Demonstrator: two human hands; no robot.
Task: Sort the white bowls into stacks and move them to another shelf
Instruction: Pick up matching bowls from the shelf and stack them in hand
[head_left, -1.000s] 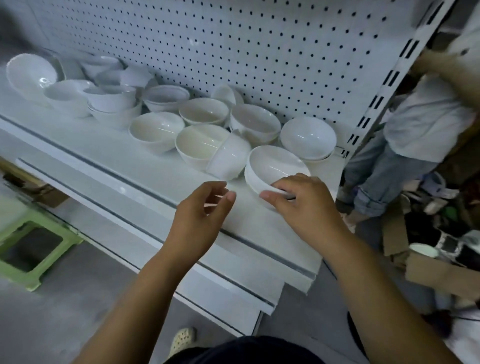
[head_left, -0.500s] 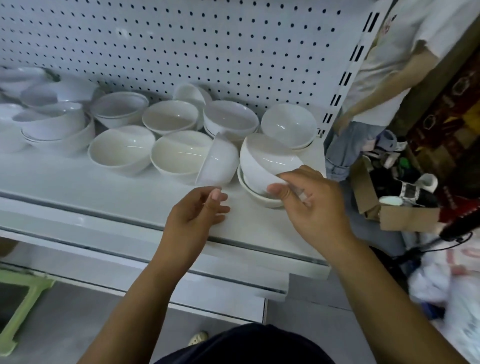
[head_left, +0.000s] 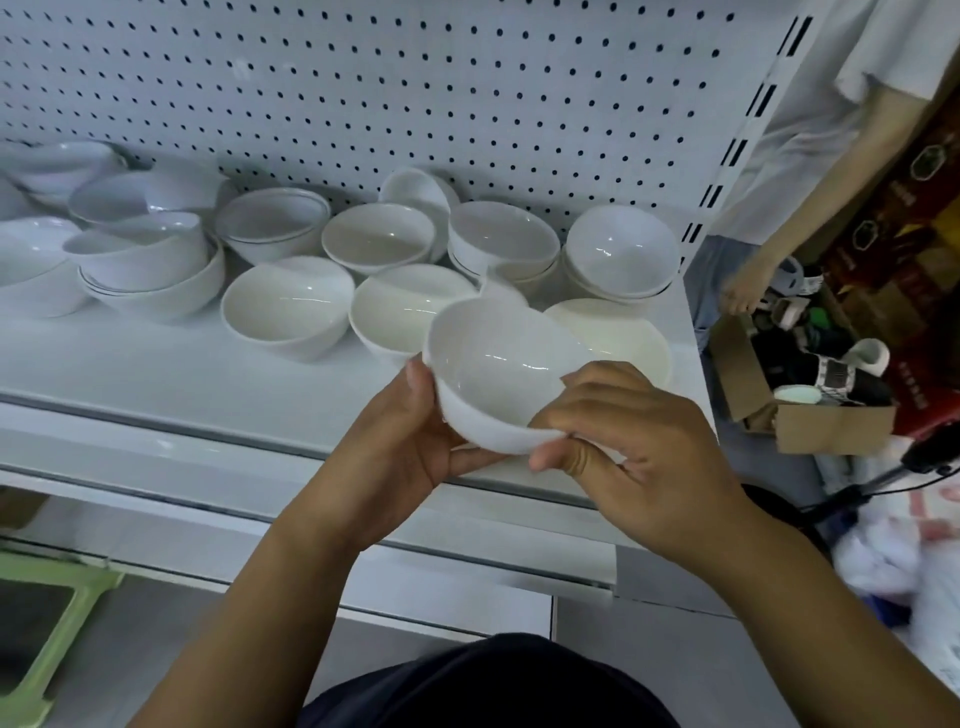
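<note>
While both hands grip it, the held bowl (head_left: 498, 374) is up off the shelf (head_left: 156, 379), over the front edge near its right end, mouth up and tipped a bit toward the camera. Left hand (head_left: 400, 462): thumb on the left rim, fingers curled under the base. Right hand (head_left: 639, 457): fingers hooked over the right rim, thumb against the outer wall below. Just behind the held bowl, a shallow cream bowl (head_left: 628, 338) sits on the shelf. Further back on the right: two short stacks side by side (head_left: 501, 239) (head_left: 621, 254). Single bowls in the middle (head_left: 288, 306) (head_left: 400, 312) (head_left: 379, 236), one small bowl on edge (head_left: 415, 192) leaning at the pegboard (head_left: 415, 78). Left end: a messy pile of nested and tilted bowls (head_left: 145, 265), partly blurred. Green stool (head_left: 57, 618) on the floor lower left. Right of the shelving: another person in a white shirt (head_left: 831, 104) and an open cardboard box (head_left: 831, 423) with mixed items.
</note>
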